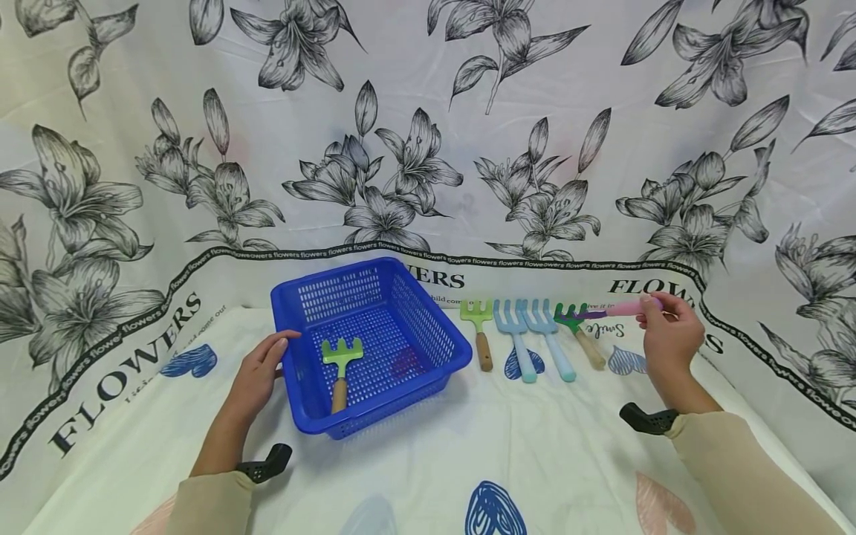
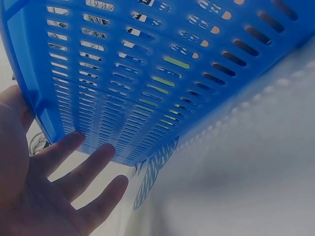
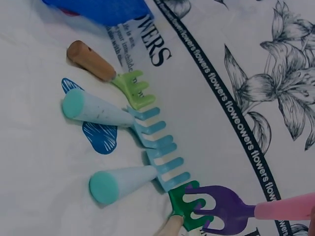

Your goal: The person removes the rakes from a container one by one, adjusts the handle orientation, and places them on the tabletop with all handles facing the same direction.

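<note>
My left hand (image 1: 257,371) is at the left side of a blue plastic basket (image 1: 428,316), gripping its rim. In the left wrist view, several fingers (image 2: 101,160) lie along the outside of its slotted wall. A small light-green garden fork (image 1: 342,357) with a wooden handle lies inside the basket. My right hand (image 1: 672,338) pinches the pink handle of a purple garden fork (image 3: 229,209), held above the cloth with its tines pointing left. Those tines overlap a dark-green garden fork (image 3: 183,199) in the right wrist view.
Right of the basket lies a row of forks: a light-green one with a wooden handle (image 1: 484,349), two light-blue forks (image 1: 519,345) side by side, then the dark-green one. White printed cloth (image 1: 414,475) covers the table. A flower-patterned curtain (image 1: 428,215) rises behind.
</note>
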`<control>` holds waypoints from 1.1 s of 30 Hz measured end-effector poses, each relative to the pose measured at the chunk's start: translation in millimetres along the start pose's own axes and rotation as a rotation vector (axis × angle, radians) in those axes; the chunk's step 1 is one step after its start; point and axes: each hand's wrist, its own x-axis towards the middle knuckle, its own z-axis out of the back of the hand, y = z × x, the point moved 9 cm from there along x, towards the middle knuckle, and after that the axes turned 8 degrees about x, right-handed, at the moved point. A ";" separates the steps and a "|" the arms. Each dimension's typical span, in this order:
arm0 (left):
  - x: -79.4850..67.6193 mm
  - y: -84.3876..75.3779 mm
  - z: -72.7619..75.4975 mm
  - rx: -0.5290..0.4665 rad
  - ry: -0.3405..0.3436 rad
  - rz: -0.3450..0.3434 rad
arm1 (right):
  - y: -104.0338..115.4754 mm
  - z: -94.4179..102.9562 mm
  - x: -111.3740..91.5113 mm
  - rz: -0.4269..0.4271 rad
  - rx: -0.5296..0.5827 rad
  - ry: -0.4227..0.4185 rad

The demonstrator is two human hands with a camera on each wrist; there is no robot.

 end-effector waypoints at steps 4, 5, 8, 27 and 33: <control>0.1 0.0 -0.2 -0.002 -0.002 -0.003 | -1.0 5.3 2.1 -0.006 0.009 -0.022; 0.1 0.2 -0.1 -0.002 -0.003 -0.002 | -0.9 6.6 2.6 -0.006 0.002 -0.030; -0.1 0.2 -0.2 -0.008 -0.003 0.001 | -1.7 11.0 2.9 -0.011 -0.069 -0.052; 0.3 0.8 -0.1 -0.004 -0.007 0.010 | -24.4 37.5 4.2 -0.009 -0.286 -0.098; 0.4 1.5 -0.3 -0.009 -0.008 0.001 | -33.7 40.6 1.1 -0.029 -0.389 -0.056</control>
